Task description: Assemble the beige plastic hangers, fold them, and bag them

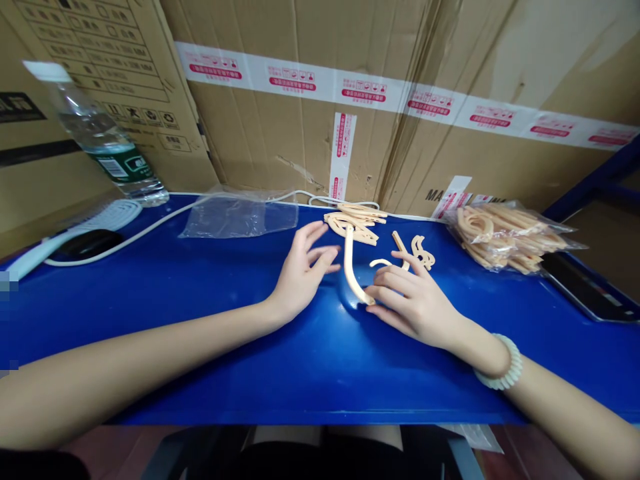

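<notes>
- The blue table (310,373) spans the view beneath both forearms.
- The left hand (300,273) comes in from the left on an outstretched forearm, palm turned inward, fingers spread loosely and pointing forward and right; it grasps nothing.
- The right hand (423,307) reaches in from the right, back of the hand up, fingers bent toward the left; thumb and fingertips pinch one end of a piece.
- The clear bag of pieces (505,233) lies beyond and to the right of the right hand, well apart from it.
- The pile of pale pieces (367,217) lies beyond both hands.
- The curved strip (351,267) is between the hands: its near end in the right fingertips, its far end pointing away, its side just beside the left fingertips.
- The small curled pieces (423,252) lie just beyond the right hand.
</notes>
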Demonstrator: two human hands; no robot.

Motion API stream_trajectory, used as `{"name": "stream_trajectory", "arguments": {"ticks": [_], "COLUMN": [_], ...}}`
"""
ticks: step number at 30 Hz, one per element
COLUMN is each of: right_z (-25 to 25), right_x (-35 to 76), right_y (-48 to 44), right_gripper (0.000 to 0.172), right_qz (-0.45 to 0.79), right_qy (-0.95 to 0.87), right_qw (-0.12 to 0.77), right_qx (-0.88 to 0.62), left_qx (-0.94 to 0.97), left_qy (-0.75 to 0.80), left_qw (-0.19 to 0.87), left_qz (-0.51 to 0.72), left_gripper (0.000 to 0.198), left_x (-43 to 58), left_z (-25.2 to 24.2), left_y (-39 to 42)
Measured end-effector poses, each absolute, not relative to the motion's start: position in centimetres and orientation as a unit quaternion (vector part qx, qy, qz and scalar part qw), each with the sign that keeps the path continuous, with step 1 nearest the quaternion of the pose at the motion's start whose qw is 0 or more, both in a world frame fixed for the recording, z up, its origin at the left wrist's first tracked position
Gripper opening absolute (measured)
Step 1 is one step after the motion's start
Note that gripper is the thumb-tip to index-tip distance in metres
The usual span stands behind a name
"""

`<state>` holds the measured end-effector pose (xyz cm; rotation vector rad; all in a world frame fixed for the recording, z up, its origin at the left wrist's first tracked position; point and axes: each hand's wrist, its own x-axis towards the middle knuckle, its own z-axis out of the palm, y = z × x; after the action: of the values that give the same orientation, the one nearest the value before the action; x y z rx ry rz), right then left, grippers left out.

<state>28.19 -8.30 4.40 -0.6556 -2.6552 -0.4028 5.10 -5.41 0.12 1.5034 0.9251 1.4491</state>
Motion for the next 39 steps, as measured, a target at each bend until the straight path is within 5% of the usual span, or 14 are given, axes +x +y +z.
{"name": "stream_trajectory", "arguments": {"ticks": [5, 10, 34, 39], "right_z": [4.1, 4.0, 3.8, 3.9], "right_x": [28.5, 28.1, 28.4, 29.8], "right_y": [-8.0, -8.4, -8.0, -6.5], "right_gripper": [0.017, 0.021, 0.017, 0.018], "right_qz": [-0.154, -0.168, 0.23, 0.062], "right_qy": [-0.937, -0.943, -0.897, -0.908], "right_qw": [0.202, 0.189, 0.266, 0.284], "right_qx": [-0.239, -0.218, -0.269, -0.302], "left_qx": [0.846, 0.91, 0.926, 0.924], "left_qy": [0.301, 0.238, 0.205, 0.191], "left_qw": [0.078, -0.056, -0.057, -0.046], "left_qz": [0.432, 0.335, 0.311, 0.327], "left_gripper": [0.031, 0.012, 0.03, 0.028], "left_x": [4.9, 5.2, 5.1, 5.1], "left_z": [0.4, 0.4, 0.7, 0.7], "left_y": [-6.7, -7.5, -7.5, -7.5]}}
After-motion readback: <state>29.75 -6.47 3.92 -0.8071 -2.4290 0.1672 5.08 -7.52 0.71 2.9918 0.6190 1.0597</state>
